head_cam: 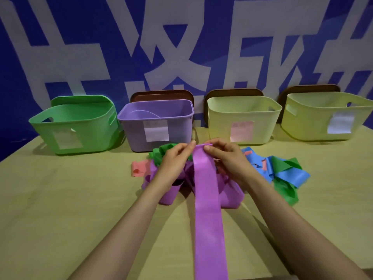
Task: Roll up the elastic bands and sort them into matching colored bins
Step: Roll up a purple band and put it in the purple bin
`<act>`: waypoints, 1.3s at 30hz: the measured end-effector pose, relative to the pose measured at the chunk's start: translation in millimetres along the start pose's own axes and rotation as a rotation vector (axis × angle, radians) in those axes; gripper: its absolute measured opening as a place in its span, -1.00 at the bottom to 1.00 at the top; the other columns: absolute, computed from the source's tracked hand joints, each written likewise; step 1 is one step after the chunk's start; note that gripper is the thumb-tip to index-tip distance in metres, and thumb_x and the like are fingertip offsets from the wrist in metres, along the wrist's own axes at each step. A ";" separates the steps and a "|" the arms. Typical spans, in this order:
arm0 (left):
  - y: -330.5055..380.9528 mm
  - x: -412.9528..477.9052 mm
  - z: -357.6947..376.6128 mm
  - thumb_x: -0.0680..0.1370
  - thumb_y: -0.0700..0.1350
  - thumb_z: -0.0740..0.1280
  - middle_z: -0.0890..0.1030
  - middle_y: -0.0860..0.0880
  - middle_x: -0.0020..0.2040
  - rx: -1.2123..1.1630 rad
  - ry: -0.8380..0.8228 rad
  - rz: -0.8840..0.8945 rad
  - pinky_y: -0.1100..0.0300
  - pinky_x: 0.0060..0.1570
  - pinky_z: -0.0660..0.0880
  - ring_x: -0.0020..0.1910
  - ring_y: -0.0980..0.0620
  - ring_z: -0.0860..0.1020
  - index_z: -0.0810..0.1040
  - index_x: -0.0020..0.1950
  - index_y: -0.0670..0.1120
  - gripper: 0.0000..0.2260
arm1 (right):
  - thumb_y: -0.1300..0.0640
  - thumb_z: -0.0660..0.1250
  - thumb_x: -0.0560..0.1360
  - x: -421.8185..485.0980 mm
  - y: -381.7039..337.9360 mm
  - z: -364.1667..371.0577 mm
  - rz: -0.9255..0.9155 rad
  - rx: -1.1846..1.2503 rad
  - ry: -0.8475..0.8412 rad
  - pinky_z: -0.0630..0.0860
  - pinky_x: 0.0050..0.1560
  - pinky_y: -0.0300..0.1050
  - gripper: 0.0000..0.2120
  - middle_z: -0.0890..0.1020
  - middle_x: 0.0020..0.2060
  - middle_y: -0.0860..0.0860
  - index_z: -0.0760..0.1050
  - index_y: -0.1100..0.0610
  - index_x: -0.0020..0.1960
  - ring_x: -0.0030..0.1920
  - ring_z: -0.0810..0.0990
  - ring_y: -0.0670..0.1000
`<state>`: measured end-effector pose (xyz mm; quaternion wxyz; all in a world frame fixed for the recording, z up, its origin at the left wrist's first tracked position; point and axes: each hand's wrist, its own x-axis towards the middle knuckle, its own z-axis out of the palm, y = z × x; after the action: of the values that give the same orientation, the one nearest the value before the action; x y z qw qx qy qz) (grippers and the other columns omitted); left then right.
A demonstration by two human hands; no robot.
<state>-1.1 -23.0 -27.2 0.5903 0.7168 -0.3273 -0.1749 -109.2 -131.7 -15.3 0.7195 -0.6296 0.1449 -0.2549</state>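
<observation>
We see a long, flat purple elastic band (207,219) running up the centre of the frame from the bottom edge. Its far end is folded over, just before the purple bin (157,126). Our left grip (175,160) and right grip (226,156) both pinch that fold, fingers curled on it, above the tangled pile of bands (286,172) on the bench (60,199).

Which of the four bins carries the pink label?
The pale yellow bin third from the left, just right of the purple bin. Its front label is pink; the other three labels look whitish.
</observation>
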 end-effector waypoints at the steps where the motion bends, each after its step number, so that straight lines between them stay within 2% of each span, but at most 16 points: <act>1: -0.2 0.9 0.5 0.57 0.08 0.28 0.65 0.00 -0.14 -0.012 0.020 0.022 0.18 0.00 0.49 -0.11 0.08 0.60 0.61 -0.11 0.01 -0.79 | 0.33 0.29 0.54 2.7 3.5 0.5 -0.016 -0.027 0.016 0.35 -0.56 -0.42 -0.92 0.59 -0.45 -0.12 0.53 0.20 -0.08 -0.51 0.49 -0.23; 3: -0.6 1.1 3.2 0.58 -0.04 0.30 0.63 0.02 -0.19 -0.101 0.008 0.068 0.25 -0.07 0.48 -0.17 0.14 0.57 0.62 -0.11 -0.05 -0.84 | 0.29 0.32 0.53 6.5 10.1 -0.2 -0.052 -0.069 0.051 0.35 -0.52 -0.43 -0.94 0.59 -0.44 -0.14 0.56 0.20 -0.07 -0.50 0.49 -0.24; 5: -2.2 -1.8 5.8 0.56 -0.11 0.32 0.66 0.08 -0.17 -0.153 -0.058 0.117 0.31 -0.04 0.50 -0.12 0.19 0.59 0.64 -0.05 -0.06 -0.90 | 0.28 0.32 0.53 7.7 13.8 -2.9 -0.085 -0.069 0.071 0.35 -0.50 -0.44 -0.94 0.58 -0.46 -0.15 0.57 0.21 -0.07 -0.50 0.48 -0.25; 8: -6.6 -5.6 7.4 0.46 -0.08 0.41 0.69 0.13 -0.10 -0.152 -0.126 0.173 0.32 -0.02 0.52 -0.04 0.20 0.62 0.63 0.01 0.02 -0.85 | 0.30 0.32 0.52 4.2 16.0 -5.5 -0.123 -0.067 0.080 0.34 -0.50 -0.45 -0.96 0.53 -0.54 -0.17 0.55 0.24 -0.08 -0.52 0.46 -0.24; 11: -9.7 -6.5 8.1 0.50 -0.20 0.39 0.70 0.08 -0.09 -0.146 -0.073 0.201 0.34 -0.05 0.51 -0.04 0.18 0.63 0.64 0.02 0.01 -0.84 | 0.29 0.36 0.50 0.7 23.1 -4.5 -0.158 -0.074 0.084 0.39 -0.44 -0.40 -0.92 0.59 -0.42 -0.14 0.58 0.16 -0.15 -0.41 0.50 -0.24; 13: -11.1 -7.5 7.5 0.52 -0.25 0.36 0.70 0.03 -0.12 -0.188 -0.020 0.157 0.35 -0.13 0.51 -0.10 0.17 0.63 0.64 -0.01 -0.02 -0.85 | 0.31 0.35 0.49 -0.8 25.1 -4.0 -0.168 -0.083 0.052 0.41 -0.39 -0.39 -0.89 0.62 -0.34 -0.14 0.60 0.14 -0.11 -0.35 0.51 -0.24; 16: -13.1 -11.3 3.6 0.51 -0.22 0.38 0.70 -0.06 -0.15 -0.289 -0.023 0.033 0.28 -0.29 0.56 -0.16 0.04 0.64 0.65 -0.02 -0.06 -0.89 | 0.35 0.35 0.49 -2.1 22.0 -6.1 -0.218 -0.162 -0.007 0.44 -0.31 -0.40 -0.79 0.65 -0.25 -0.10 0.61 0.11 0.03 -0.31 0.53 -0.24; 19: -12.5 -14.9 0.0 0.49 -0.23 0.40 0.70 -0.14 -0.12 -0.347 -0.054 -0.045 0.15 -0.17 0.58 -0.13 -0.06 0.65 0.65 0.00 -0.15 -0.88 | 0.38 0.34 0.48 -2.5 22.9 -7.9 -0.286 -0.232 -0.039 0.45 -0.21 -0.40 -0.75 0.67 -0.17 -0.17 0.62 0.05 -0.03 -0.21 0.58 -0.25; 24: -12.1 -15.1 -1.1 0.48 -0.29 0.39 0.70 -0.12 -0.16 -0.456 -0.079 -0.130 0.28 -0.24 0.58 -0.19 0.00 0.65 0.64 -0.02 -0.19 -0.89 | 0.43 0.32 0.48 -3.4 24.5 -7.5 -0.345 -0.288 -0.024 0.46 -0.12 -0.41 -0.69 0.65 -0.20 -0.18 0.62 0.03 -0.13 -0.15 0.60 -0.25; 28: -7.6 -18.7 -2.3 0.46 -0.29 0.40 0.70 -0.09 -0.16 -0.505 -0.118 -0.099 0.29 -0.21 0.58 -0.19 0.04 0.66 0.64 -0.03 -0.15 -0.87 | 0.33 0.34 0.47 -4.6 25.5 -7.0 -0.434 -0.337 0.014 0.46 0.01 -0.36 -0.72 0.65 -0.16 -0.20 0.62 -0.05 -0.11 -0.04 0.61 -0.18; 33: 2.4 -25.4 -0.3 0.45 -0.27 0.39 0.70 -0.04 -0.21 -0.524 -0.097 -0.018 0.33 -0.24 0.56 -0.21 0.10 0.66 0.64 -0.06 -0.14 -0.89 | 0.25 0.32 0.45 -7.0 21.9 -4.9 -0.496 -0.364 0.045 0.47 -0.12 -0.32 -0.75 0.63 -0.16 -0.18 0.62 -0.10 -0.10 -0.09 0.61 -0.13; 35: 4.3 -26.5 0.2 0.40 -0.18 0.41 0.70 -0.04 -0.22 -0.530 -0.074 -0.004 0.34 -0.26 0.55 -0.23 0.10 0.66 0.65 -0.09 -0.12 -0.88 | 0.26 0.32 0.45 -6.8 21.3 -4.7 -0.512 -0.371 0.043 0.47 -0.16 -0.31 -0.75 0.62 -0.17 -0.19 0.62 -0.09 -0.09 -0.11 0.60 -0.12; 37: 5.3 -27.1 0.4 0.37 -0.11 0.41 0.70 -0.03 -0.23 -0.537 -0.057 -0.012 0.34 -0.29 0.54 -0.25 0.10 0.66 0.65 -0.11 -0.11 -0.85 | 0.27 0.33 0.46 -6.3 21.8 -5.5 -0.538 -0.408 0.044 0.48 -0.15 -0.27 -0.73 0.61 -0.16 -0.20 0.62 -0.09 -0.08 -0.11 0.59 -0.11; 39: 4.6 -26.5 0.8 0.42 -0.13 0.40 0.69 -0.02 -0.24 -0.526 -0.047 -0.019 0.34 -0.29 0.54 -0.25 0.11 0.65 0.64 -0.08 -0.13 -0.88 | 0.28 0.33 0.46 -5.7 22.1 -6.1 -0.562 -0.440 0.043 0.51 -0.10 -0.24 -0.74 0.61 -0.15 -0.19 0.62 -0.09 -0.07 -0.10 0.60 -0.11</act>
<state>-22.0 -6.1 -26.5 0.7468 0.5376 -0.2777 -0.2759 -113.1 -132.0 -38.6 0.4653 -0.7791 0.0327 -0.4188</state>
